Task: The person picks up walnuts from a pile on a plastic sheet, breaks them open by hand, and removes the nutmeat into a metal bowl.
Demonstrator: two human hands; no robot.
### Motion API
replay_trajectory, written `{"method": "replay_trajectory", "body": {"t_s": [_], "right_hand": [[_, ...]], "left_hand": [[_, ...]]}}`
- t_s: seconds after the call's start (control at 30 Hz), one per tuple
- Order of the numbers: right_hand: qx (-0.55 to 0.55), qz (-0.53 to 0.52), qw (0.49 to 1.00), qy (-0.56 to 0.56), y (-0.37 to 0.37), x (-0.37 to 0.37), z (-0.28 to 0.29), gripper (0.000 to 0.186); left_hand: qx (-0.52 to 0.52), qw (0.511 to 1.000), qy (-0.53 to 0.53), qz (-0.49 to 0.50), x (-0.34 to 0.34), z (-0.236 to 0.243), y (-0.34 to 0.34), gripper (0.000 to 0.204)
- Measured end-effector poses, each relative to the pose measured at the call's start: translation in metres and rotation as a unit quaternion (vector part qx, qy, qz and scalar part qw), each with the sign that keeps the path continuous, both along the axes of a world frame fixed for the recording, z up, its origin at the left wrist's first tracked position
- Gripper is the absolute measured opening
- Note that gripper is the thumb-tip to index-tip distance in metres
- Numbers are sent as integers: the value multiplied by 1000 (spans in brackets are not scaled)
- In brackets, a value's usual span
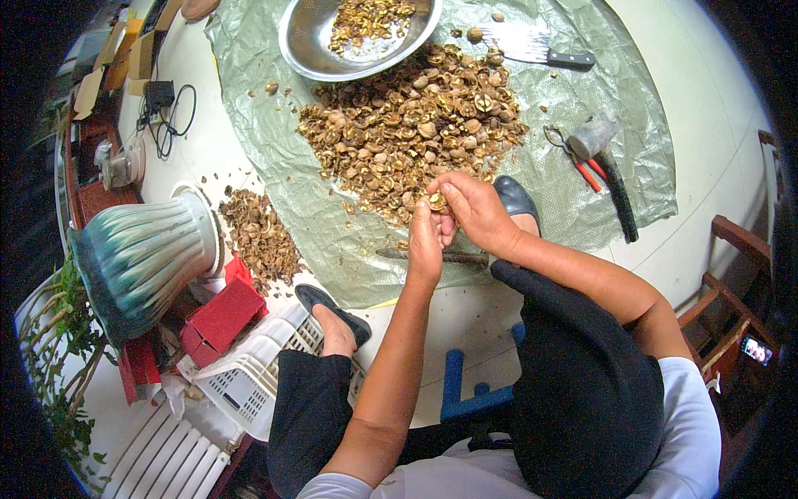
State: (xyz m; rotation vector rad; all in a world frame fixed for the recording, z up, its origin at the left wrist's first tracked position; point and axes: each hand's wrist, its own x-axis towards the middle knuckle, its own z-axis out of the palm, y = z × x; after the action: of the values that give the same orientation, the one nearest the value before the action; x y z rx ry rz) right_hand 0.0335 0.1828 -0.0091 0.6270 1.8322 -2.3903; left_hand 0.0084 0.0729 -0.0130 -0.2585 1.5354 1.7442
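Observation:
A cracked walnut [436,202] is pinched between the fingertips of both my hands, its pale inside showing. My left hand [426,240] grips it from below and the left, thumb pointing up. From the right my right hand [475,209] closes on it with thumb and forefinger. Just beyond the hands lies a big heap of walnuts and broken shells [416,125]. Behind the heap a steel bowl [303,50] holds loose walnut kernels [366,27].
A green plastic sheet [573,208] lies under the heap. On its right are a hammer [594,137], red-handled pliers [586,175] and a black-handled cleaver [569,59]. At left stand a shell pile [259,233], a teal flowerpot [150,262] and a white plastic basket [249,391].

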Motion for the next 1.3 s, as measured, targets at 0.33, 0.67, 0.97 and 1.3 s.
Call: {"method": "replay_trajectory", "body": {"t_s": [0.33, 0.67, 0.97, 1.3], "right_hand": [[175, 15, 983, 61, 3, -1, 5, 17], [-51, -9, 999, 9, 6, -2, -5, 18], [-89, 34, 995, -16, 11, -3, 2, 18], [-45, 77, 995, -51, 10, 0, 4, 15]], "left_hand": [[-37, 998, 47, -35, -2, 9, 7, 24], [54, 982, 175, 51, 3, 11, 9, 28], [-24, 983, 162, 79, 1, 0, -5, 20], [-38, 988, 127, 74, -3, 2, -13, 24]]}}
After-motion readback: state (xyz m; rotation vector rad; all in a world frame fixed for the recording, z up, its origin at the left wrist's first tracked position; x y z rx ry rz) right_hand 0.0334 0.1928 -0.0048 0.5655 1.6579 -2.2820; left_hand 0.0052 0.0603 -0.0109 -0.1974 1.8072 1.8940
